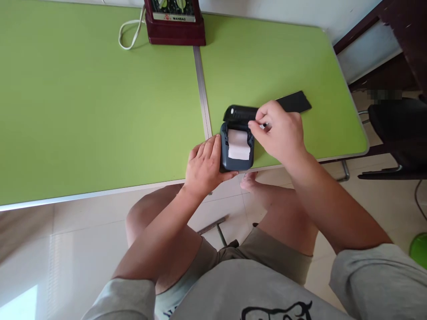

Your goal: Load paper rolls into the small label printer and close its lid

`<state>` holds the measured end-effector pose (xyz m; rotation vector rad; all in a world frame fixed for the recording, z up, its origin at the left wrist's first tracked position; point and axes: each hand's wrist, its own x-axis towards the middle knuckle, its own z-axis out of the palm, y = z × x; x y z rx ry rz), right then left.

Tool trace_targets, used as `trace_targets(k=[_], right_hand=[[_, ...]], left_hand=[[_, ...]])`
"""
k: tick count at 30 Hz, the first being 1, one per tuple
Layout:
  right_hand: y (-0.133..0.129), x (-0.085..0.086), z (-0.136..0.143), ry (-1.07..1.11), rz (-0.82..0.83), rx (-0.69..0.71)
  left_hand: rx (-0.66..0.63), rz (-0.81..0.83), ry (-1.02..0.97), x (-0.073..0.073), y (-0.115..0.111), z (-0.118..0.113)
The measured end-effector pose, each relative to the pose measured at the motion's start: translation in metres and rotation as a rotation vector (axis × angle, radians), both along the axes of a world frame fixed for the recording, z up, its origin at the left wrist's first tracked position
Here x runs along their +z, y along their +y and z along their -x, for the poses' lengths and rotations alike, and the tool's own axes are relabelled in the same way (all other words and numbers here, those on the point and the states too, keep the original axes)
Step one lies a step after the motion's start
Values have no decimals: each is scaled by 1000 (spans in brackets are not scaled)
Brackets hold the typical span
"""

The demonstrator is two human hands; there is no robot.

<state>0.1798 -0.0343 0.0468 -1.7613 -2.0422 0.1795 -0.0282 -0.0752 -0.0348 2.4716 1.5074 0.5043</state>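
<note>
A small dark grey printer-like device (237,164) stands near the front edge of the green table, its black lid (242,114) raised at the back. White paper (239,145) lies in its opening and hangs toward the front. My left hand (205,164) grips the device's left side, fingers along the side and thumb at the front edge. My right hand (280,129) is above the device's right rear corner, beside the lid, with fingers curled in a pinch. What they hold, if anything, is too small to tell.
Behind my right hand a flat black object (295,102) lies on the green table (100,111). A dark red appliance (175,33) with a white cord (125,44) stands at the back. A black chair (400,133) is at the right, near a green container (418,250).
</note>
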Motion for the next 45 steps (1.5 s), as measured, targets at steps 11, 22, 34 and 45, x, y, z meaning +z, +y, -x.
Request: trace_targets(k=[11, 22, 34, 45], right_hand=[[25, 6, 22, -512, 377, 201], [6, 22, -40, 798, 263, 18], [-11, -69, -100, 780, 13, -401], [-9, -75, -117, 64, -236, -268]], left_hand=[[-11, 41, 2, 3, 0, -1], [-3, 96, -7, 12, -1, -3], [24, 95, 10, 8, 0, -4], [25, 79, -9, 6, 0, -2]])
